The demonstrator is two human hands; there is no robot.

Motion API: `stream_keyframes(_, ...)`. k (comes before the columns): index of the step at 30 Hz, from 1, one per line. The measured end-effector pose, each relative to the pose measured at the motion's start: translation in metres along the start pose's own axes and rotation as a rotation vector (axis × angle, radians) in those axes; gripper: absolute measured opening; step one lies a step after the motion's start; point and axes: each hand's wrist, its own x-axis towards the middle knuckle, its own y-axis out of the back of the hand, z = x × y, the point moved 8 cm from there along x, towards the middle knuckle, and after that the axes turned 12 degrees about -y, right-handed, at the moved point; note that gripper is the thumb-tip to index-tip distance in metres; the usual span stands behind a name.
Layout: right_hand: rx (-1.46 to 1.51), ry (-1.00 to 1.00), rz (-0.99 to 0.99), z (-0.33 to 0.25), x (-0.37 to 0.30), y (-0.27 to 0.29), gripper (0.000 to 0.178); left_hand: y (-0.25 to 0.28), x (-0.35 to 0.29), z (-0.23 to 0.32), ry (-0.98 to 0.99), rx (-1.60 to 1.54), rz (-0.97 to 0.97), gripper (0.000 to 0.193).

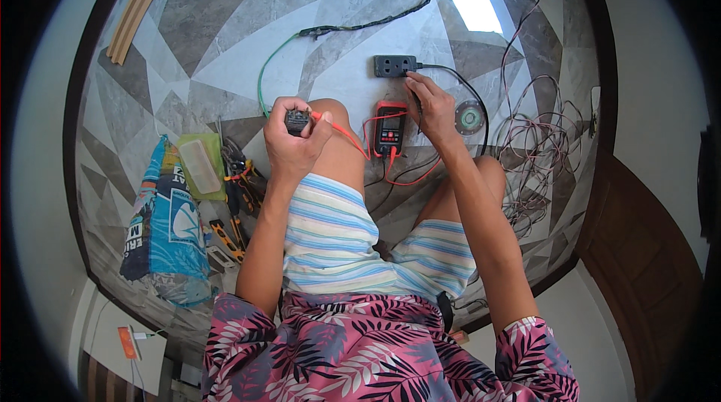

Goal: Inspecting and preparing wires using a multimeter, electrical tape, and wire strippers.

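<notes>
My left hand point(291, 148) is closed around a small black block point(297, 122), probably an electrical plug, its kind partly hidden by the fingers. The red test probe point(318, 116) sits at the block by my thumb. A green wire point(261, 87) runs from near this hand to a dark taped cable point(360, 27). My right hand point(435, 115) pinches a black test probe point(419, 111), pointing at the near edge of a black two-outlet extension socket point(394, 66); whether its tip touches cannot be made out. Between the hands lies a red-and-black multimeter point(390, 132) with leads plugged in.
A round floor drain point(470, 117) and tangled thin wires point(541, 143) lie at the right. On the left are a blue bag point(174, 229), a green pouch point(201, 165) and several hand tools point(236, 192). Wooden strips point(143, 8) lie far left; a wooden door point(638, 244) stands right.
</notes>
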Motion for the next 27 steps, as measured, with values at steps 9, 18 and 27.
stream_keyframes(9, -0.027, 0.029, 0.018, -0.004, 0.003, 0.002, 0.020, 0.000, -0.001, -0.003, 0.021, -0.033, 0.001, 0.027)
stream_keyframes(18, -0.046, 0.030, 0.049, -0.010, 0.004, 0.001, 0.015, 0.003, -0.003, -0.002, 0.031, -0.043, 0.005, 0.027)
stream_keyframes(27, -0.099, 0.079, 0.089, -0.017, 0.013, 0.004, 0.012, 0.002, -0.002, -0.004, 0.019, -0.061, 0.009, 0.027)
